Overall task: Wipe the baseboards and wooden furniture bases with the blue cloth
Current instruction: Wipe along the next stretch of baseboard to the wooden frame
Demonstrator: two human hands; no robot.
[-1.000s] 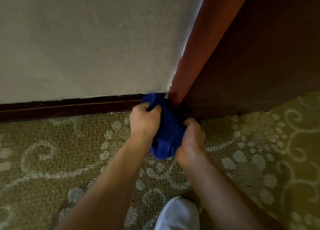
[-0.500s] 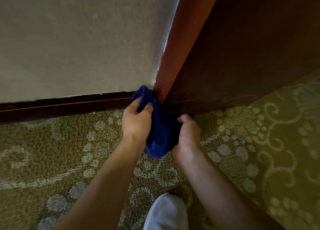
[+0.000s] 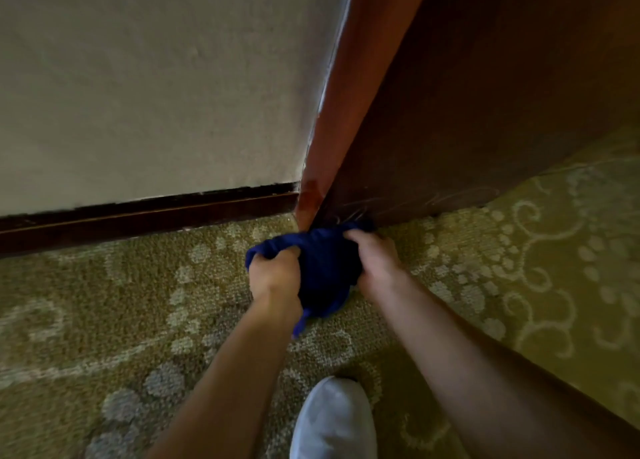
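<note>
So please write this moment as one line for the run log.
hands: left and right grip blue cloth | cloth: at wooden furniture base | baseboard: untouched

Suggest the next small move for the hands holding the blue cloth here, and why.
Probably slide the blue cloth rightward along the wooden furniture base. Both the left hand and the right hand grip it bunched at the corner, its top edge against the base, and faint streaks show just beyond it.
</note>
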